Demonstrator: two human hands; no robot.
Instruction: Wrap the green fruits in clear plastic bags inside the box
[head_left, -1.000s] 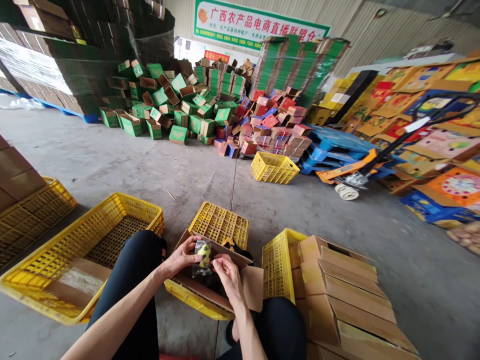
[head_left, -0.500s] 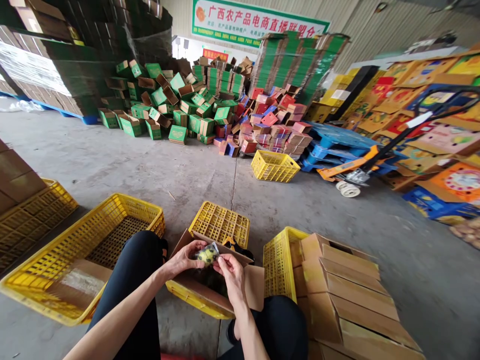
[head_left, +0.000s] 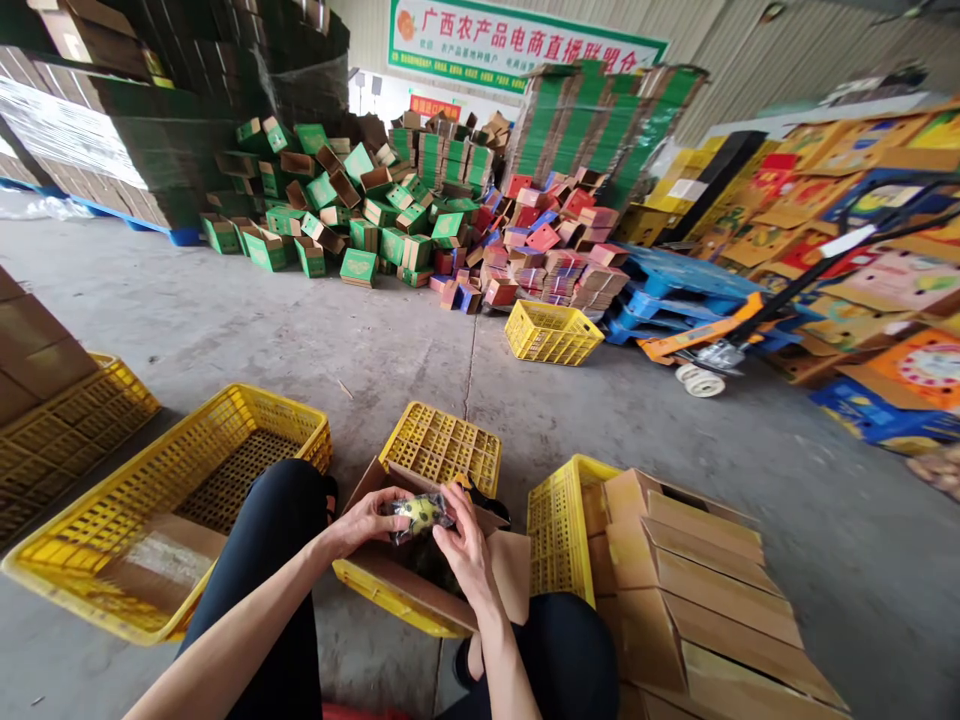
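Both hands meet over an open brown cardboard box (head_left: 420,590) that rests on a yellow crate (head_left: 442,450) between my knees. My left hand (head_left: 367,520) grips the left end of a small yellow-green fruit in a clear plastic bag (head_left: 418,513). My right hand (head_left: 461,545) pinches the bag's right end, fingers curled round it. Dark contents lie in the box below the hands; I cannot make them out.
A large yellow crate (head_left: 247,420) with cardboard in it stands at my left, another (head_left: 67,430) further left. Folded brown cartons (head_left: 705,590) lean in a yellow crate (head_left: 559,525) at my right. Piles of green and red boxes (head_left: 390,220), a pallet jack (head_left: 705,355) and a lone yellow crate (head_left: 551,333) lie beyond.
The bagged fruit has turned from hanging upright to lying crosswise between my hands. My right hand has closed in on its right end.
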